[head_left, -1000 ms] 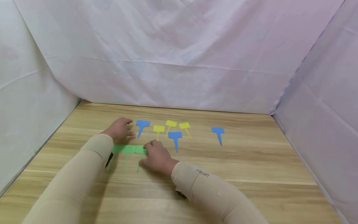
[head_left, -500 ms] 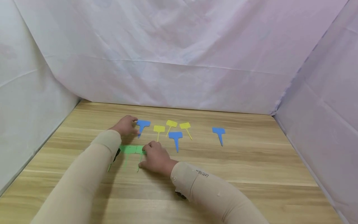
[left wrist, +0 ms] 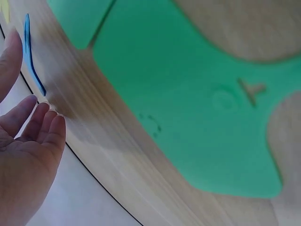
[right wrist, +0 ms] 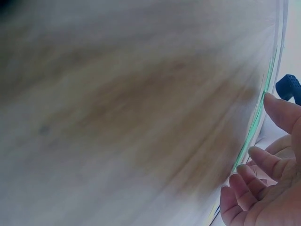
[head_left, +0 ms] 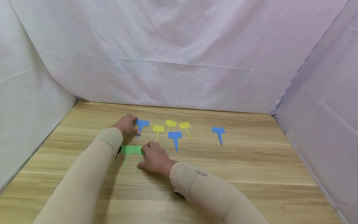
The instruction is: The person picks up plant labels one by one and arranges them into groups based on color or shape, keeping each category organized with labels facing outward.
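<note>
A: Left hand [head_left: 126,124], position and grip?
B: Beyond the green row [head_left: 128,150], at the left blue tag [head_left: 144,123]. Grip wide: thumb by the stem, fingers by the head. Cannot tell whether it touches.
A: Right hand [head_left: 156,158]?
B: At the right end of the green row, fingertips over its edge. Grip wide, fingers loosely bent.
A: Other tags on the worktop [head_left: 251,174]?
B: Three yellow tags [head_left: 158,128], beyond and right of the green row. Middle blue tag [head_left: 175,135], right and slightly beyond it. Right blue tag [head_left: 218,130], well apart to its right.
</note>
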A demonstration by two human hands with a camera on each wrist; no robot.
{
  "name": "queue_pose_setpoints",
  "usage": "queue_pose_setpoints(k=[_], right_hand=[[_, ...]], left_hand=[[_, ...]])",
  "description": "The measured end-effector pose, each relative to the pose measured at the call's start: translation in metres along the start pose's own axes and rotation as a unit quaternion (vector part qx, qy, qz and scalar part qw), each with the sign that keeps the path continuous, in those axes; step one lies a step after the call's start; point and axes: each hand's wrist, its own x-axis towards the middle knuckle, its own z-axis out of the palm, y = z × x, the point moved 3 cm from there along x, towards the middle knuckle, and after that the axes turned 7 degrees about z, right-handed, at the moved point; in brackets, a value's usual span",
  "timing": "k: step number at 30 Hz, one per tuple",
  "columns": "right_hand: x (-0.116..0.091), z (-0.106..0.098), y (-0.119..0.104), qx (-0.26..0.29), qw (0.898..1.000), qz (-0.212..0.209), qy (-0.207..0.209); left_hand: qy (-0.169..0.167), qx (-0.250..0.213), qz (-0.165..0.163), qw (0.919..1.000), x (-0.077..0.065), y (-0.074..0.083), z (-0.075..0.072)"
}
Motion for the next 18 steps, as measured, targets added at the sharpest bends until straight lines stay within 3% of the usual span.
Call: queue_pose_setpoints(k=[10, 18], right_hand=[[-0.0026, 0.0003, -0.0012, -0.009, 1.0, -0.004, -0.001], [-0.0046, -0.0006, -0.0016, -0.008, 1.0, 0.0, -0.001]], left_hand=[[-0.01, 0.024, -0.013, 0.9996, -0.0012, 0.0062, -0.0007], [-0.021, 0.028, -0.027, 0.999, 0.006, 0.0051, -0.0004]])
